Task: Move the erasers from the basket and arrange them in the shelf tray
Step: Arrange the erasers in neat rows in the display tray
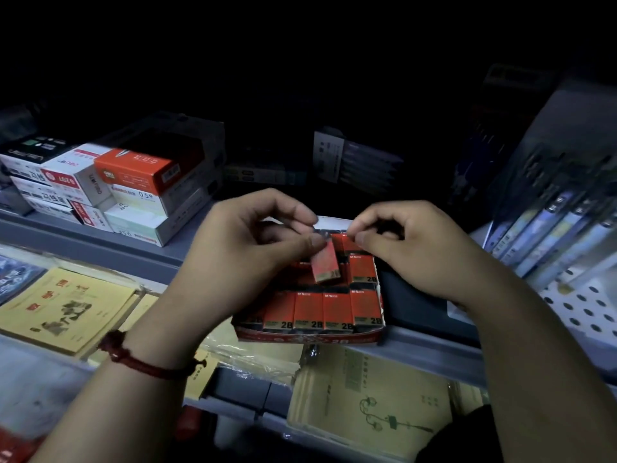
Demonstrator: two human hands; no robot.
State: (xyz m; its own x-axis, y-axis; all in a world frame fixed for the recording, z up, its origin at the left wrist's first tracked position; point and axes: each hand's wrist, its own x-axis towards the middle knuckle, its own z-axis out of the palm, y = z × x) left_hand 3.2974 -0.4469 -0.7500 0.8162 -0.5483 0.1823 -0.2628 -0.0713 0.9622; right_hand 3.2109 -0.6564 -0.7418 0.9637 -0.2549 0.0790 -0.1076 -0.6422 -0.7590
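Observation:
A red cardboard shelf tray [309,336] sits on the grey shelf, holding several red-and-black erasers [309,310] marked 2B in rows. My left hand [240,242] hovers over the tray and pinches one red eraser [326,267] by its top end, tilted, above the middle row. My right hand [410,248] is just right of it, thumb and forefinger pinched together near the tray's back edge; what it holds, if anything, is too small to tell. No basket is visible.
Stacked white and orange boxes [133,182] stand at the left on the same shelf. Blue packaged items [551,228] lean at the right beside a perforated panel [581,309]. Yellow notebooks [63,309] lie on the lower shelf. The back of the shelf is dark.

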